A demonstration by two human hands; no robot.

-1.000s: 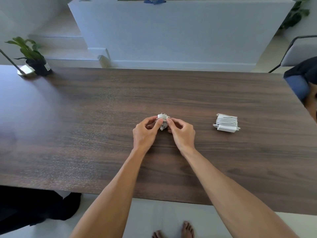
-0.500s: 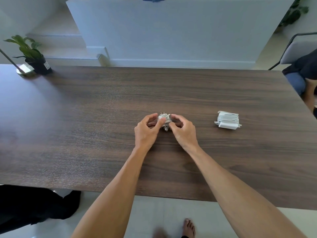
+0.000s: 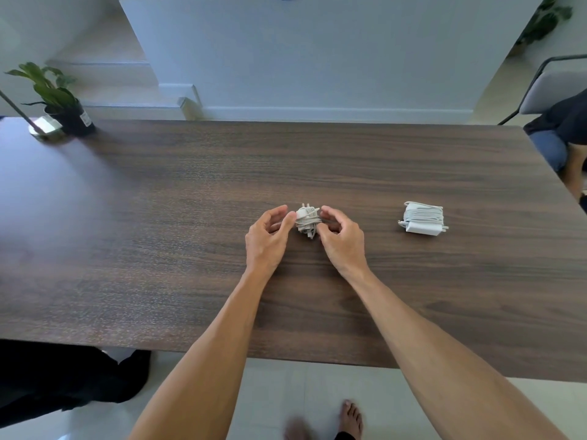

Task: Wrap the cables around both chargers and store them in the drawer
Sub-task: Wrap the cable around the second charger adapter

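Observation:
A small white charger (image 3: pixel 307 221), its cable wound around it in a bundle, sits at the middle of the dark wooden table (image 3: pixel 190 217) with its plug prongs pointing away from me. My left hand (image 3: pixel 268 239) is at its left side, thumb tip touching the bundle. My right hand (image 3: pixel 341 239) is at its right side, curled fingertips against the cable. A larger white charger (image 3: pixel 422 219) with its cable neatly wound lies alone on the table to the right. No drawer is in view.
A potted plant (image 3: pixel 60 100) and a lamp base (image 3: pixel 44 128) stand at the table's far left corner. A chair (image 3: pixel 552 87) and a seated person's leg (image 3: pixel 549 150) are off the far right corner. A white cabinet (image 3: pixel 317 58) stands beyond the table.
My fingers have loosened and spread a little to either side of the small charger, which shows more between them. The larger charger has not moved.

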